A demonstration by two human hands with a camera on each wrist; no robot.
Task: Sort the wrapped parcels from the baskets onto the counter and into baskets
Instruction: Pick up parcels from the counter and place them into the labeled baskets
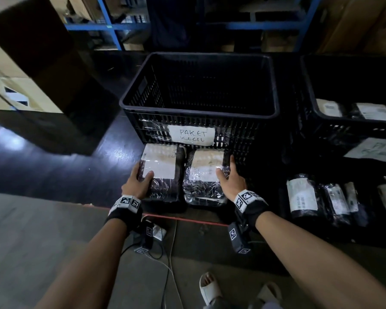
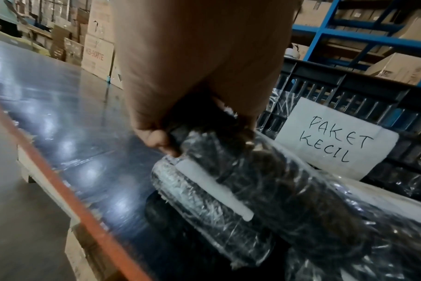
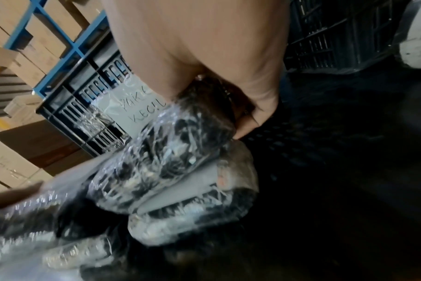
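Observation:
Two black parcels in clear wrap with white labels lie side by side on the dark counter [image 1: 65,166], just in front of a black basket [image 1: 198,113] whose paper sign [image 1: 192,135] reads "PAKET KECIL". My left hand [image 1: 142,173] grips the left parcel [image 1: 165,175] at its left edge, thumb on the label. My right hand [image 1: 226,169] grips the right parcel [image 1: 204,177] at its right edge, thumb on top. The left wrist view has the left hand [image 2: 180,123] curled round its parcel [image 2: 252,180]. In the right wrist view the right hand [image 3: 219,91] clasps its parcel [image 3: 180,152].
A second black basket [image 1: 310,108] holding labelled parcels stands to the right. Several more wrapped parcels [image 1: 303,197] lie on the counter at the right. Cardboard boxes [image 1: 20,90] stand at the left and blue shelving [image 1: 112,27] behind. The counter's orange front edge [image 1: 187,219] is near my wrists.

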